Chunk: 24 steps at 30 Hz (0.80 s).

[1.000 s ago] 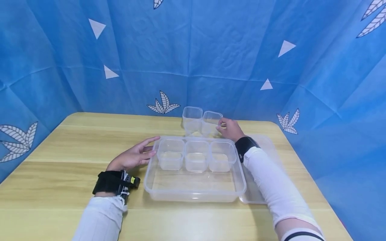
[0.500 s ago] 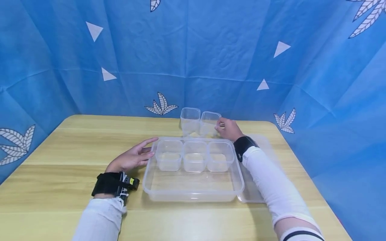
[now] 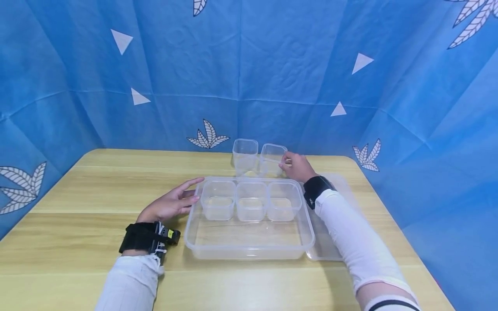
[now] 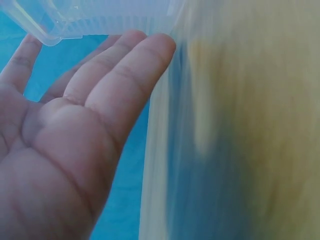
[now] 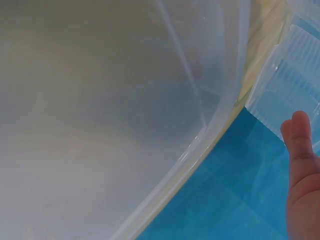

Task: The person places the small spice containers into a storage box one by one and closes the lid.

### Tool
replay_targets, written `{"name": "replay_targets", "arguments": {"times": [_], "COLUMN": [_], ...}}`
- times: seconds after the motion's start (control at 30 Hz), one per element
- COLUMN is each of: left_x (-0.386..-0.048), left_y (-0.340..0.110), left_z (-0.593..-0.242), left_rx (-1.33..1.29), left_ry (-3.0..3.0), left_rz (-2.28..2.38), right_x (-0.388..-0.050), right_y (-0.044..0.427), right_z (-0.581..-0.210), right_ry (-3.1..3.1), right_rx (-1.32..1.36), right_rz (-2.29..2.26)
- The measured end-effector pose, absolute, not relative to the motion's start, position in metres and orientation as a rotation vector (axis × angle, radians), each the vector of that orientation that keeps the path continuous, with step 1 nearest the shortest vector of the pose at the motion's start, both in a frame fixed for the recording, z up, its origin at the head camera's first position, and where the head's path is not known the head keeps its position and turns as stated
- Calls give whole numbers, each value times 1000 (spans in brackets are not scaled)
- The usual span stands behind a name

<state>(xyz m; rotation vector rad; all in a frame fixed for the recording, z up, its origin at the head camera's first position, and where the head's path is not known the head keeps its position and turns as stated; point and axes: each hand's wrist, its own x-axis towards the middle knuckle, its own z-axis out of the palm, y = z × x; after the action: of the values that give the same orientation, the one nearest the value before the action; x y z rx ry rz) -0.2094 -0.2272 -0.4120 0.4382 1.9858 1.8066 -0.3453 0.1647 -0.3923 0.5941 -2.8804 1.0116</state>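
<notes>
- Blue leaf-printed cloth (image 3: 288, 65) hung behind.
- Right hand (image 3: 298, 167), the nearer, pinched a clear squarish plastic cup (image 3: 272, 162) directly on its left.
- Left hand (image 3: 171, 203), fingers extended, touched a clear rectangular plastic tray (image 3: 249, 252).

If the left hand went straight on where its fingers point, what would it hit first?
Most likely the left side of the large clear container: the left hand is right against it or nearly so; depth makes contact hard to confirm.
</notes>
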Motion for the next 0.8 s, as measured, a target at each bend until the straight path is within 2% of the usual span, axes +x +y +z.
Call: {"name": "replay_targets", "arguments": {"times": [0.8], "left_x": [-211], "left_y": [-226], "left_z": [-413], "left_rx": [413], "left_ry": [2024], "left_rz": [1802], "right_x": [-345], "right_y": [173], "right_z": [-388], "right_ry": [-2886], "right_rx": [585], "right_rz": [980]}}
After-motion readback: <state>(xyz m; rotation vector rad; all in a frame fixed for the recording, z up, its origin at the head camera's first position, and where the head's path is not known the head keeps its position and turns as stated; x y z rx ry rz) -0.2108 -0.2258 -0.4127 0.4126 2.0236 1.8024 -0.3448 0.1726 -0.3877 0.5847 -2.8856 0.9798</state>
